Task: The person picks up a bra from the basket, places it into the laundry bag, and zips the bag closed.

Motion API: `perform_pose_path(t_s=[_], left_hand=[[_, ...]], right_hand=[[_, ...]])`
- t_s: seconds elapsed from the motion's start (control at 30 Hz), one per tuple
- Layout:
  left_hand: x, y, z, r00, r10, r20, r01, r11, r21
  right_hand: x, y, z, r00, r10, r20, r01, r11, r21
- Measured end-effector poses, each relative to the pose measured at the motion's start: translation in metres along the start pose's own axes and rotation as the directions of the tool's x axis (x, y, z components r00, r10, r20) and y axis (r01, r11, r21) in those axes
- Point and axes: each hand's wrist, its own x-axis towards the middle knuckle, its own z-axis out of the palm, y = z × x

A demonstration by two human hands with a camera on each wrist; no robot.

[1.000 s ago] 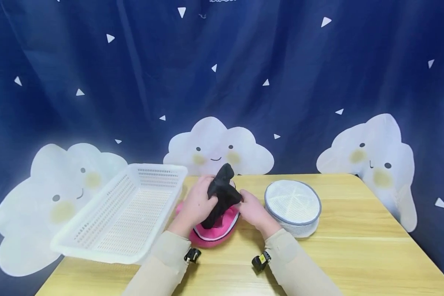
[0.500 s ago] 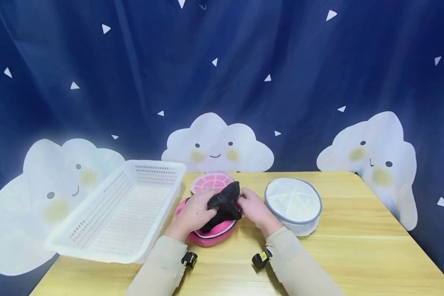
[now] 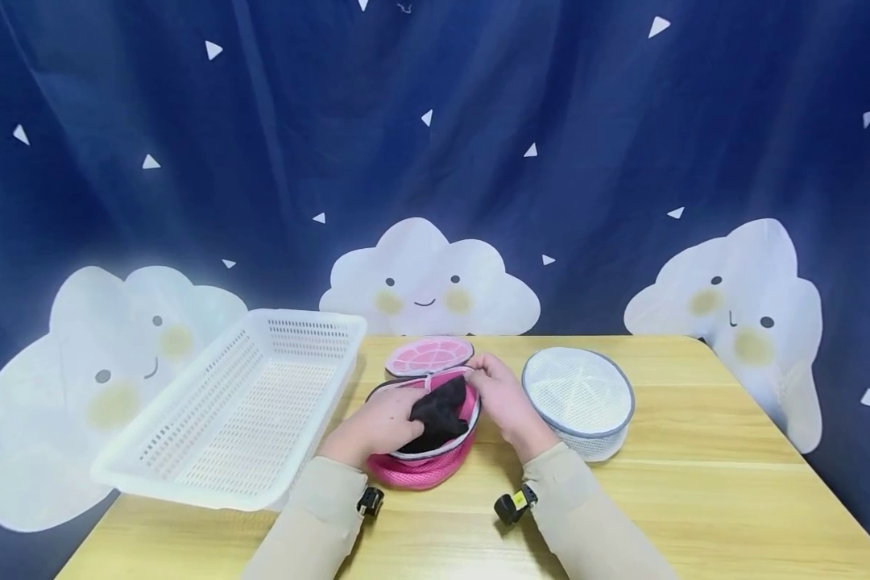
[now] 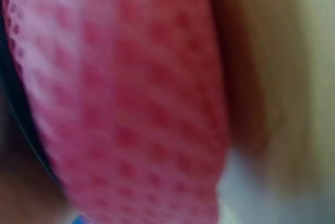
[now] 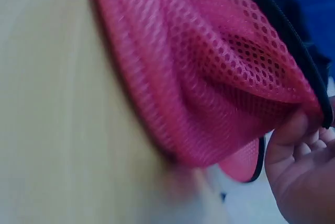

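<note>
A pink mesh laundry bag (image 3: 424, 473) sits unzipped at the middle of the table, its round lid (image 3: 431, 355) folded back behind it. Inside the opening lies a crumpled black cloth (image 3: 441, 412); its exact kind cannot be told. My left hand (image 3: 386, 420) reaches over the bag's left rim and grips the cloth, some fingers hidden. Thumb and fingers of my right hand (image 3: 503, 400) pinch the far right rim. In the right wrist view, the right hand (image 5: 306, 174) holds the mesh below the black zipper edge (image 5: 293, 35). Pink mesh (image 4: 136, 98) fills most of the left wrist view, blurred.
A white perforated plastic basket (image 3: 261, 491) stands left of the bag. Close to my right forearm is a round white mesh laundry bag (image 3: 578, 395) with a grey rim. The wooden table (image 3: 696, 499) ends at a blue curtain (image 3: 587, 161).
The black cloth has gone down into the pink bag with my left hand. My right hand has left the cloth and now holds the bag's rim. The lid has come into view.
</note>
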Motion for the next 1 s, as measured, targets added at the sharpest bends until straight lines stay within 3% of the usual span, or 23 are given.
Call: perform_pose_path(t_s=[0.17,0.37,0.53,0.8,0.9,1.0], left_hand=[[0.000,0.017,-0.001,0.995,-0.094,-0.031,0.097,0.988,0.122],[0.003,0.042,0.004,0.987,-0.138,-0.084,0.158,0.924,0.347],[0.005,0.050,0.004,0.969,-0.201,-0.144,0.238,0.916,0.323],[0.005,0.044,0.005,0.946,-0.262,-0.193,0.311,0.899,0.307],[0.005,0.040,0.007,0.942,-0.254,-0.219,0.316,0.893,0.322],[0.005,0.036,0.008,0.946,-0.217,-0.241,0.288,0.901,0.323]], right_hand=[[-0.007,-0.019,0.006,0.998,-0.008,0.068,0.002,0.995,0.098],[-0.016,-0.041,0.012,0.996,-0.028,0.090,0.015,0.990,0.141],[-0.022,-0.052,0.012,0.990,-0.076,0.116,0.056,0.984,0.167],[-0.020,-0.049,0.005,0.990,-0.069,0.124,0.047,0.983,0.176],[-0.019,-0.048,0.004,0.987,-0.066,0.144,0.044,0.987,0.152],[-0.018,-0.050,0.000,0.987,-0.067,0.145,0.047,0.989,0.137]])
